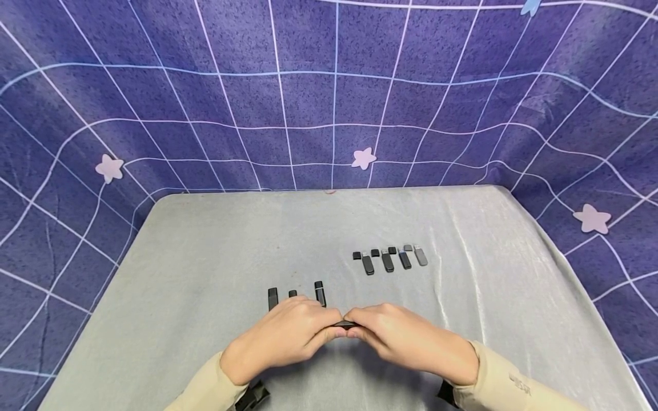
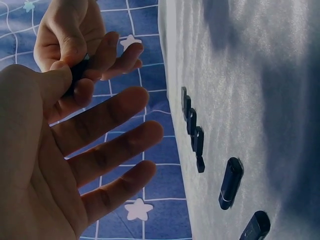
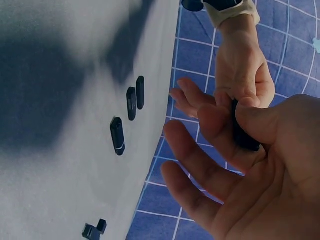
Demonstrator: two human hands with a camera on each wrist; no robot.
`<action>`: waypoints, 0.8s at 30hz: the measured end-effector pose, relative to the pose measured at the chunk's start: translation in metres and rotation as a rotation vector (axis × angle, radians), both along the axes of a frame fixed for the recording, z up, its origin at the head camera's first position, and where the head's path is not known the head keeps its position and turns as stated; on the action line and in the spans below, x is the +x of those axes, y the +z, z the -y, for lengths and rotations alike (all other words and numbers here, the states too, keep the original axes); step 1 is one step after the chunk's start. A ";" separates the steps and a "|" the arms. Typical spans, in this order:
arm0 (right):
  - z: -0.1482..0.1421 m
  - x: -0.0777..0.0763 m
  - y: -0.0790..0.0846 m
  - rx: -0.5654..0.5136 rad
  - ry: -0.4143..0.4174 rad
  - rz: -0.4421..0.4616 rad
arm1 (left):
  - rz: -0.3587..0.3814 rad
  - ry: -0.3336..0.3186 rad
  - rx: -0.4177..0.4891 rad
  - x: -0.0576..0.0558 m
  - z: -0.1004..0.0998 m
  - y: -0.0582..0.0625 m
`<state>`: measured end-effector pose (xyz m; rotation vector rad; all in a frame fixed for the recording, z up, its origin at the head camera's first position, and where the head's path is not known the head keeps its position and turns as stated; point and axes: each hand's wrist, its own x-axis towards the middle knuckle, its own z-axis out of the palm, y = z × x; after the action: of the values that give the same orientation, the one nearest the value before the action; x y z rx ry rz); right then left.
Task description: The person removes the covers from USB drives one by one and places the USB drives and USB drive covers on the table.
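A black USB flash drive [image 1: 345, 324] is held level between both hands over the near part of the table. My left hand [image 1: 290, 328] pinches one end between thumb and forefinger, its other fingers spread in the left wrist view. At the opposite end, my right hand [image 1: 411, 339] grips the drive [image 3: 244, 132] with thumb and forefinger. The fingertips of both hands meet around it, hiding most of its body. Beyond the left hand lie three dark flash drives, among them one with a silver band [image 1: 320, 294] and one farther left [image 1: 273, 298]; the middle one [image 1: 292, 293] is mostly covered.
Farther back on the grey cloth-covered table [image 1: 216, 240], several flash drives [image 1: 388, 261] lie in a row with bared plugs, each beside its cap [image 1: 357, 256]. The rightmost drive [image 1: 420, 255] is grey. A purple grid-patterned curtain [image 1: 308, 103] encloses the back and sides.
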<state>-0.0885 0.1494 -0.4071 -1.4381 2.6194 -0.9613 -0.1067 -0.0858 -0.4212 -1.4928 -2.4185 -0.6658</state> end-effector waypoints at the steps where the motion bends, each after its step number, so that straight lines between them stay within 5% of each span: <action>1: 0.000 0.000 0.001 0.000 0.003 0.001 | -0.005 -0.001 0.003 0.000 0.000 0.000; 24: -0.003 0.002 0.005 0.036 -0.016 0.047 | 0.010 0.034 -0.059 0.004 0.003 0.000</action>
<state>-0.0866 0.1526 -0.4018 -1.3720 2.6052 -0.9320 -0.1025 -0.0887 -0.4216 -1.4700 -2.4858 -0.6014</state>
